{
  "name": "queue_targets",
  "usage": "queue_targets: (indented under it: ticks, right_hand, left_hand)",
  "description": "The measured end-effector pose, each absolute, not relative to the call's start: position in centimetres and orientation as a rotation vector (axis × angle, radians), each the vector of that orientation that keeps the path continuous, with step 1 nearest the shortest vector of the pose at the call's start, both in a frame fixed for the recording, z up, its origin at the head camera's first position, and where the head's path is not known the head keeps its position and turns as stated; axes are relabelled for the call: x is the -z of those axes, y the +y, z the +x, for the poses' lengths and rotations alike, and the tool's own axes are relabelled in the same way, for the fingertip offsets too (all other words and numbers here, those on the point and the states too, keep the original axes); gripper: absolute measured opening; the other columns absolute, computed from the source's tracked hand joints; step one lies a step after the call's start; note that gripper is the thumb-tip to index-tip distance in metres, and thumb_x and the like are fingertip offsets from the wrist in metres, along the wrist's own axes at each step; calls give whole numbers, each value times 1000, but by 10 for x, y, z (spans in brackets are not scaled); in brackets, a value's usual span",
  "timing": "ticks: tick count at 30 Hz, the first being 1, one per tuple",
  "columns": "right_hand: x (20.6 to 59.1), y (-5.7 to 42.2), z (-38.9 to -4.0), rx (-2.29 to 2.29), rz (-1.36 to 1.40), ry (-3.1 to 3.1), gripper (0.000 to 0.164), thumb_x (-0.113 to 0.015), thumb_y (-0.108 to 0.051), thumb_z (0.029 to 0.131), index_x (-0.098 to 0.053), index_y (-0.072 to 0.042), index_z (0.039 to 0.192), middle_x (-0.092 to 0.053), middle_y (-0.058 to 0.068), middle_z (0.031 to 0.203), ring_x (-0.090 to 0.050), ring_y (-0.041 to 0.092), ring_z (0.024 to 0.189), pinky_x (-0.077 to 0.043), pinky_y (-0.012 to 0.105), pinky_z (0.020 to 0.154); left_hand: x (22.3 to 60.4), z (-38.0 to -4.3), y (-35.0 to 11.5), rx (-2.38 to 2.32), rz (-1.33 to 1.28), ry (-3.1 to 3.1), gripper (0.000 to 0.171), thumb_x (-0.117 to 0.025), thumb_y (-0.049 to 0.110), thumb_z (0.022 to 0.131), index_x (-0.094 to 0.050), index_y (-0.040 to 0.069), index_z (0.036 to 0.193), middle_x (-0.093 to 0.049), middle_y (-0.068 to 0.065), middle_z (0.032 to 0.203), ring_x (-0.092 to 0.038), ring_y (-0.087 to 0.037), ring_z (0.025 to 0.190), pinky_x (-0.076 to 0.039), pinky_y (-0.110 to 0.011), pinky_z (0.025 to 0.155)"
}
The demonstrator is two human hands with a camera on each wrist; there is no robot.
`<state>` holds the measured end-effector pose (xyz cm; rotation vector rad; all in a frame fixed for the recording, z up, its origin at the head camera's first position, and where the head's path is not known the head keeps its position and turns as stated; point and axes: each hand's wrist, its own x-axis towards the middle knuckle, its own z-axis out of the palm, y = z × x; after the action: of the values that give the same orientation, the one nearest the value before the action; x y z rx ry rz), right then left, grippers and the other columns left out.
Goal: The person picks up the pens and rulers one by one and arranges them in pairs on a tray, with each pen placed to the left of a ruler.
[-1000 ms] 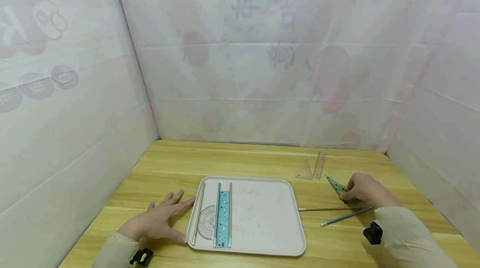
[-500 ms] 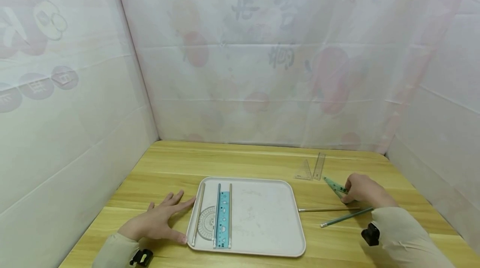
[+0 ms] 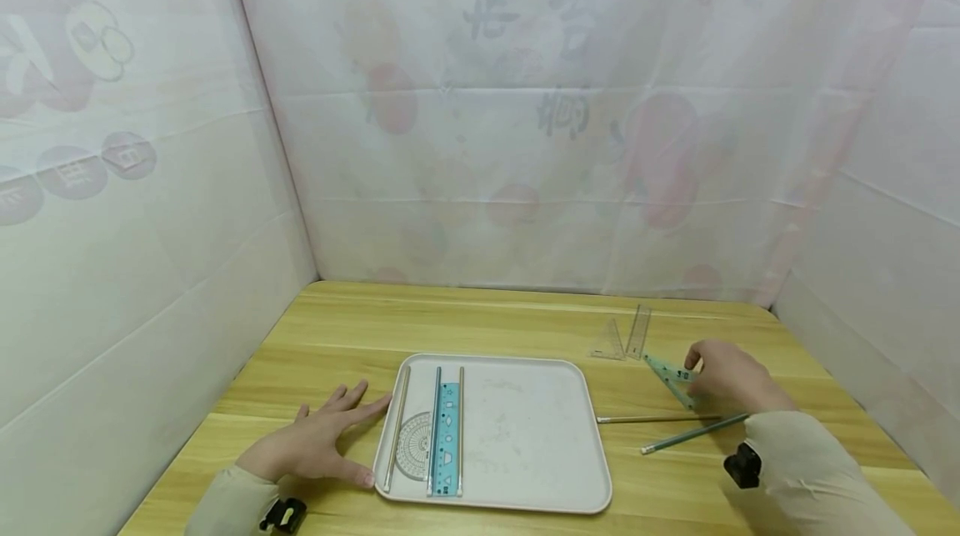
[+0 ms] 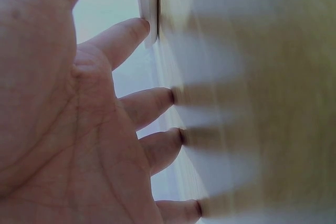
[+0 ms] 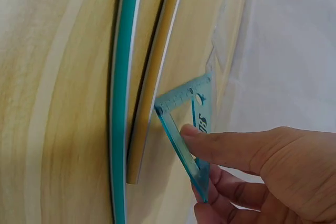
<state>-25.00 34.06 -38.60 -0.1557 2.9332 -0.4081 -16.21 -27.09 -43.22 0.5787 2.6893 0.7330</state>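
Observation:
My right hand [image 3: 731, 378] pinches a translucent teal set square [image 5: 178, 97] at one corner. The thumb lies on its face and the curled fingers are behind it in the right wrist view. It is tilted just beyond a gold pencil [image 3: 652, 418] and a green pencil [image 3: 693, 434]. With fingers spread, my left hand [image 3: 315, 440] lies at the left edge of the white tray [image 3: 532, 436]; index finger and thumb touch its rim. Inside the tray are a clear protractor [image 3: 411, 453], a blue ruler [image 3: 447, 440] and several pencils set lengthwise.
A small clear set square [image 3: 611, 344] and a clear short ruler [image 3: 637, 332] lie beyond the tray's far right corner. Pale printed curtains [image 3: 480, 144] enclose the wooden table [image 3: 450, 315] at the back and both sides.
The teal set square has turned in my right hand and its tip has shifted slightly left, showing more of its face. The left hand and the tray have stayed in place.

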Motion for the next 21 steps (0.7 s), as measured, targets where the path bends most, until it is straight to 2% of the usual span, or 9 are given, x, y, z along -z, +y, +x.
queue_targets:
  ticks: [5, 13, 16, 21]
  right_hand:
    - [385, 341, -250, 454, -206, 2929, 31, -87, -10, 85, -73, 5, 108, -74, 21, 103, -68, 29, 85, -58, 49, 71]
    - [379, 338, -252, 425, -237, 2956, 18, -76, -5, 96, -76, 8, 108, -75, 27, 107, -71, 36, 91, -61, 52, 76]
    - [378, 337, -255, 392, -245, 2964, 17, -72, -3, 98, -75, 9, 110, -74, 29, 107, -72, 36, 90, -61, 51, 75]
    - [378, 338, -259, 370, -275, 2981, 18, -64, 1, 98, -74, 9, 111, -74, 27, 103, -71, 33, 86, -58, 42, 68]
  left_hand:
    - [432, -162, -271, -736, 579, 2688, 110, -92, 56, 77, -38, 28, 168, -18, -31, 176, -10, -70, 156, -4, -99, 106]
    - [431, -162, -271, -735, 579, 2691, 109, -92, 55, 77, -38, 28, 168, -18, -31, 176, -10, -70, 156, -4, -99, 106]
    - [431, -162, -271, -735, 582, 2690, 109, -92, 55, 77, -38, 27, 168, -18, -32, 176, -10, -71, 156, -4, -99, 106]
    - [431, -162, -271, -742, 582, 2686, 109, -92, 56, 78, -38, 26, 168, -17, -32, 176, -10, -71, 156, -4, -99, 106]
